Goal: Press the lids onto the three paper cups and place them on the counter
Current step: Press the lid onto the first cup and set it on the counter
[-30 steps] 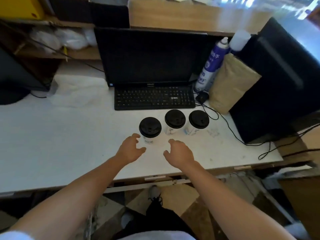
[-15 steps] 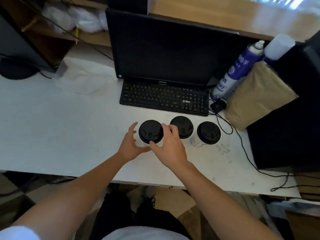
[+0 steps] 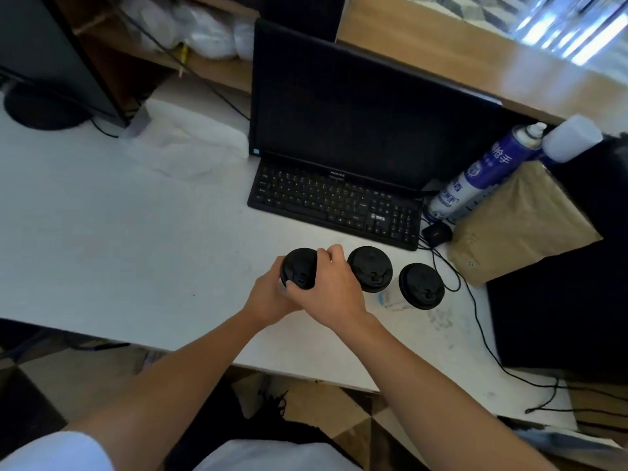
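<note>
Three paper cups with black lids stand in a row on the white desk (image 3: 142, 253), in front of the keyboard. My left hand (image 3: 268, 295) wraps the left cup (image 3: 299, 268) from the left side. My right hand (image 3: 334, 288) grips the same cup from the right, fingers curled over the lid's rim. The middle cup (image 3: 370, 268) stands just right of my right hand. The right cup (image 3: 421, 285) stands apart, its white wall partly showing below the lid. The left cup's body is hidden by my hands.
A black keyboard (image 3: 334, 203) and monitor (image 3: 356, 113) sit behind the cups. A blue spray can (image 3: 482, 175), a mouse (image 3: 436, 232), a brown paper bag (image 3: 516, 222) and a black box (image 3: 560, 300) crowd the right, with cables trailing. A raised wooden counter (image 3: 441, 52) runs behind.
Both hands moved forward from the desk's near edge and closed around the left cup. The view shifted closer and to the left.
</note>
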